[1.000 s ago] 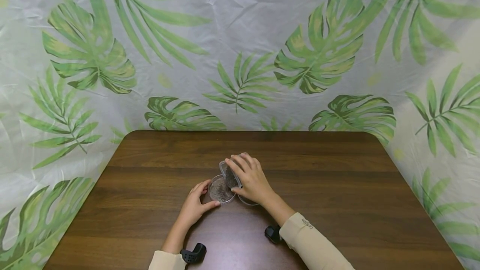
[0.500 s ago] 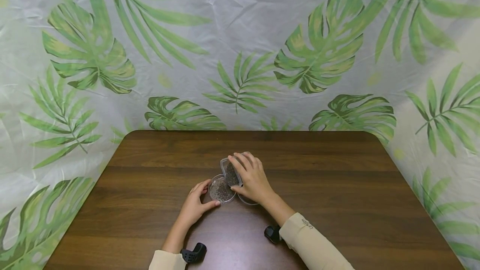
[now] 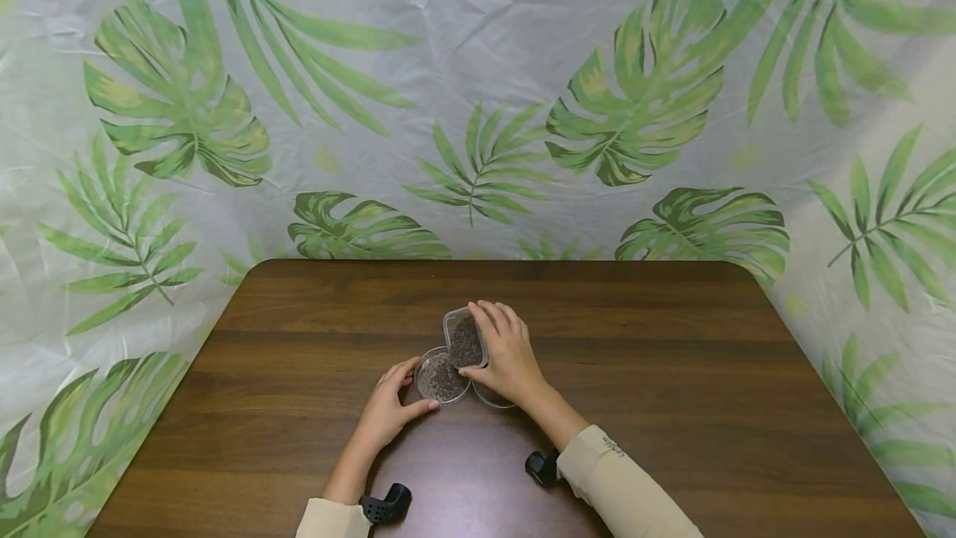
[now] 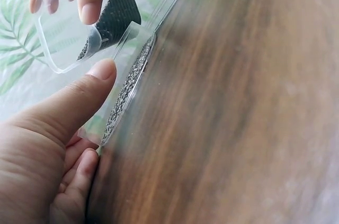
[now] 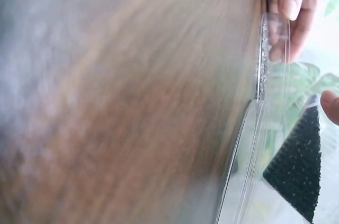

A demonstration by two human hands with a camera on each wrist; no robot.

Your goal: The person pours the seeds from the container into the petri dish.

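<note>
My left hand (image 3: 387, 407) holds a round clear petri dish (image 3: 441, 379) on the table, thumb on the near side and fingers on the far side. A layer of dark soil-like grains (image 4: 127, 90) covers its bottom. Above the dish's right rim, my right hand (image 3: 512, 362) grips a clear rectangular plastic container (image 3: 456, 324) between thumb and fingers. The container is tilted toward the dish, with a heap of dark grains (image 5: 299, 166) gathered at its low corner. Beneath my right hand lies another round clear dish or lid (image 3: 493, 399), partly hidden.
The brown wooden table (image 3: 657, 372) stretches out around both hands. Behind it hangs a pale curtain (image 3: 493, 48) with a green leaf print. Black wrist devices (image 3: 387, 505) are worn on both wrists.
The container in my right hand has shifted slightly right and turned, so more of its grain-filled inside shows. Grains in the dish look darker and more spread. My left hand stays put.
</note>
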